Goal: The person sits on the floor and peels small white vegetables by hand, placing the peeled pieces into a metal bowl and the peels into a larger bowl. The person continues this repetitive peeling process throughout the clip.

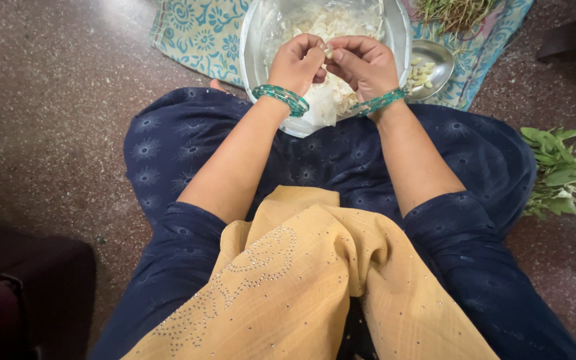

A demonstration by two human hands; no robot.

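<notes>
Garlic clove (pixel 328 50) pinched between fingertips of left hand (pixel 296 65) and right hand (pixel 366 65), over the steel bowl (pixel 253 53) of papery skins: small, light, firm, probably slick once bared; best held at its ends.

Leafy greens (pixel 558 170) are lying at the right edge on the speckled floor (pixel 55 100); a patterned cloth (pixel 198 33) is spreading across the top.

small bowl (pixel 435 57) right, floor (pixel 55 100) open left
</notes>
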